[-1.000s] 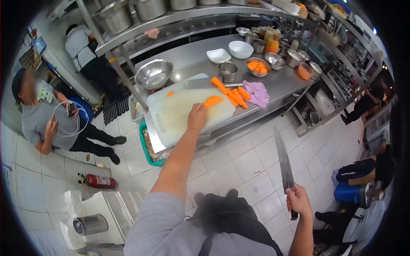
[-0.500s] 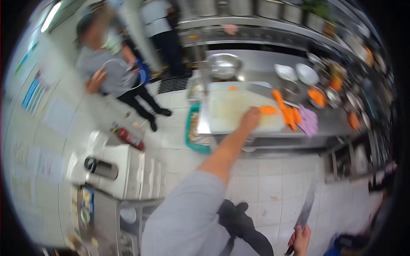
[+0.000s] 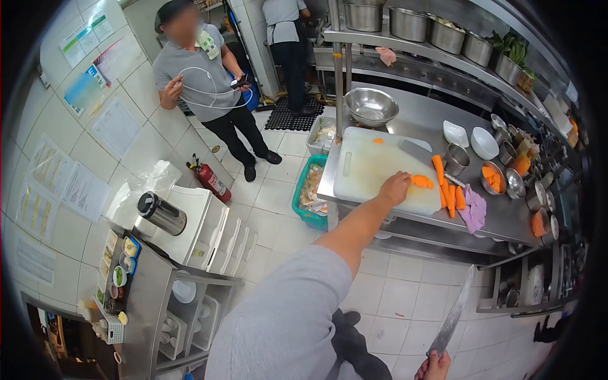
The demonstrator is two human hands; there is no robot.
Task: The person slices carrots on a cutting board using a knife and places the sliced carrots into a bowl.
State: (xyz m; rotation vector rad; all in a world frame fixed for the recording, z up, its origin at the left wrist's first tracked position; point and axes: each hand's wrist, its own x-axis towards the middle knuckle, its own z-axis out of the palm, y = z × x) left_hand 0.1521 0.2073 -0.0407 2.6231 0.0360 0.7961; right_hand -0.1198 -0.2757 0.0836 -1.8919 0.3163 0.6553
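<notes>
My left hand (image 3: 396, 188) reaches out over the white cutting board (image 3: 364, 168), fingers bunched against the cut orange carrot pieces (image 3: 422, 182) near its right side. Down at the lower right, my right hand (image 3: 434, 366) grips the handle of a long kitchen knife (image 3: 453, 318), its blade pointing up and away from the board, above the floor. A broad grey blade (image 3: 415, 152) lies across the board's upper right. Whole carrots (image 3: 438, 171) and a purple cloth (image 3: 474, 209) are just right of the board.
A steel bowl (image 3: 372, 106) stands behind the board. White bowls (image 3: 484, 143) and a bowl of carrot pieces (image 3: 493, 177) sit on the counter's right. A green bin (image 3: 310, 218) is on the floor. One person (image 3: 202, 88) holds a white cable; another works behind.
My view has shifted, and the scene is sharper, sitting lower and further right in the picture. The left hand stays at the carrot pieces, and the right still holds the knife.
</notes>
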